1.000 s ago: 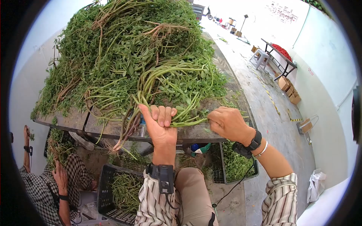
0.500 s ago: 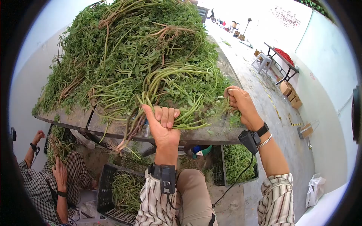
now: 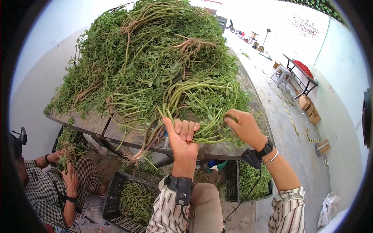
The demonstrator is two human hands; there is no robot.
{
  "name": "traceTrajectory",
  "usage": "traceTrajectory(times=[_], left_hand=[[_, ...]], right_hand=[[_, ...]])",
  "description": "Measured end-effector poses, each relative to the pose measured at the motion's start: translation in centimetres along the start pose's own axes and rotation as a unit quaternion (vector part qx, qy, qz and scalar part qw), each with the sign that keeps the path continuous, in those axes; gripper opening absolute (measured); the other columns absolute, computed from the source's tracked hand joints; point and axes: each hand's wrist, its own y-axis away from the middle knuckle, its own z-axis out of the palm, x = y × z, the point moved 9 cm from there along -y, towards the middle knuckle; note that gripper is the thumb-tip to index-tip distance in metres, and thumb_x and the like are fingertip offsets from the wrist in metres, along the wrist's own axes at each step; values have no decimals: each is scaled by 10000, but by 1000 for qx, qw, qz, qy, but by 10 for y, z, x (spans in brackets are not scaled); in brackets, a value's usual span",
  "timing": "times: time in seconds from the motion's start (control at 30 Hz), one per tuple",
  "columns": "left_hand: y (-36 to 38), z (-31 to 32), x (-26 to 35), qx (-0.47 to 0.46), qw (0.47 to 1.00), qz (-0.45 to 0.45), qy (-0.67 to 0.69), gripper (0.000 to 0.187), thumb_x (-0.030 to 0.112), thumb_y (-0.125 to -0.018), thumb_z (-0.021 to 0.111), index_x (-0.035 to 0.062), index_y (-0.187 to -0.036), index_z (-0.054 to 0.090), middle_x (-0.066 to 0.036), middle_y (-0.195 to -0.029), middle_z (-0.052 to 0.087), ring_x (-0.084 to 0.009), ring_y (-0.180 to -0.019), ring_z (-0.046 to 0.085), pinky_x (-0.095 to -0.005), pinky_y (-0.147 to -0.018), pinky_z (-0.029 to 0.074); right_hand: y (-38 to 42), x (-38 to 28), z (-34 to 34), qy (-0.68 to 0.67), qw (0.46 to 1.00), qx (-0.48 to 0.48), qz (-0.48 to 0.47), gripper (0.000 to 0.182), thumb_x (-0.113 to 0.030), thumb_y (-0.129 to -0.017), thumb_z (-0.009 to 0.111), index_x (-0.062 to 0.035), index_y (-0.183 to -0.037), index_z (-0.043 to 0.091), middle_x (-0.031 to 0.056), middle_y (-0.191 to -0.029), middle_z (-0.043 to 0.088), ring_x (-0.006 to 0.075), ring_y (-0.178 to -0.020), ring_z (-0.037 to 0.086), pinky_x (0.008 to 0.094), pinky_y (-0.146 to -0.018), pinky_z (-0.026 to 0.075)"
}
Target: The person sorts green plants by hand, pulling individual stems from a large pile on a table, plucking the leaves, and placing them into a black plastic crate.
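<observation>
My left hand [image 3: 182, 134] is closed around a bunch of leafy green stems [image 3: 175, 97] at the near edge of the table [image 3: 210, 150]. The stems arch up and to the right, while their pale roots [image 3: 136, 155] hang below the fist at the left. To the right, my right hand [image 3: 246, 129] has its fingers pinched together beside the leafy tips; what lies between them is too small to make out. Behind both hands rises a large heap of the same green plants [image 3: 155, 58].
Below the table stand a black crate of stems [image 3: 108, 196] and another crate of greens [image 3: 271, 186]. At the left, a person in a checked shirt [image 3: 46, 190] holds a plant bunch [image 3: 69, 155]. A stool [image 3: 280, 75], a table with red items [image 3: 302, 69] and cardboard boxes [image 3: 309, 108] line the right wall.
My right hand has moved down and toward the left hand, relative to the heap. The left hand keeps its grip. The other person's hands have come together on their bunch. The whole view has shifted slightly.
</observation>
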Motion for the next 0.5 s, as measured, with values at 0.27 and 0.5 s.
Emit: traceTrajectory(times=[0.27, 0.5], left_hand=[[2, 3, -1, -2, 1000, -4, 12, 543, 493, -929, 317, 143, -513, 317, 29, -404, 219, -112, -380, 229, -267, -560, 357], [1, 3, 1, -4, 1000, -5, 5, 546, 492, -931, 315, 147, -508, 313, 31, -402, 211, -110, -378, 223, -263, -555, 351]], right_hand=[[6, -13, 21, 90, 991, 37, -97, 191, -146, -765, 593, -65, -938, 590, 111, -809, 597, 314, -744, 588, 388, -630, 473], [6, -18, 25, 87, 990, 8, -112, 128, -106, -755, 576, -50, -869, 558, 120, -767, 566, 327, -717, 577, 393, -591, 458]])
